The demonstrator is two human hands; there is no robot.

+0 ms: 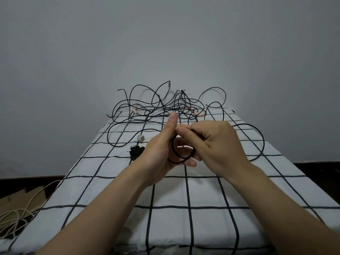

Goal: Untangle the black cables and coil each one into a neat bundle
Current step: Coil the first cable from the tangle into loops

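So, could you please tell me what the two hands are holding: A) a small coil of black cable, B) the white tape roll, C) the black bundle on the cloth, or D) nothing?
A: the coil of black cable loops round fingers of the left hand, and the right hand pinches it.

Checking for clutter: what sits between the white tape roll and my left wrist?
A small black bundle lies there on the checked cloth, per the head view.
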